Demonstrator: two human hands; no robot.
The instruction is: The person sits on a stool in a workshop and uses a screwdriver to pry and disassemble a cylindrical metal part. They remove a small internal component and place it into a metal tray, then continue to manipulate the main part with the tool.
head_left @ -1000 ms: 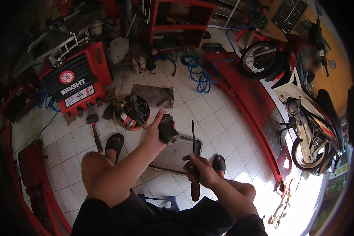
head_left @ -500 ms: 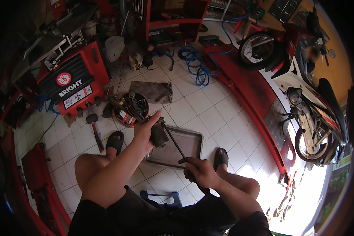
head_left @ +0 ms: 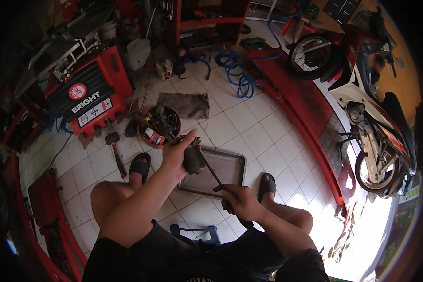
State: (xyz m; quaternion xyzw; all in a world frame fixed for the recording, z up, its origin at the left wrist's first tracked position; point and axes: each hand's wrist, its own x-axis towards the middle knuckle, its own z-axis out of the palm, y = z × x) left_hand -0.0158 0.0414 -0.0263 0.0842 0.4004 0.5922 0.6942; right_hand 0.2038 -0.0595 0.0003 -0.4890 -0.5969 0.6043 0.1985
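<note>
My left hand (head_left: 176, 156) is closed around a dark cylindrical metal part (head_left: 194, 162), which looks like a small motor and hangs tilted over a shallow metal tray (head_left: 226, 174). In my right hand (head_left: 239, 203) is a long tool with a thin dark shaft (head_left: 212, 173), probably a screwdriver. The shaft slants up and left to the upper end of the part. Whether its tip touches the part or goes into it, I cannot tell. Fingers hide most of the tool's handle; a dark end shows below my right hand.
Just beyond my left hand stands a round tub (head_left: 160, 126) of tools. A hammer (head_left: 117, 155) and a grey cloth (head_left: 183, 104) lie on the tiles. A red lift ramp (head_left: 298, 98) with a motorcycle (head_left: 357, 101) is at right, a coiled blue hose (head_left: 239, 75) beyond, a red machine (head_left: 91, 94) at left.
The whole view has shifted slightly. Both hands keep their hold, and the tool and metal part stay in nearly the same position against each other.
</note>
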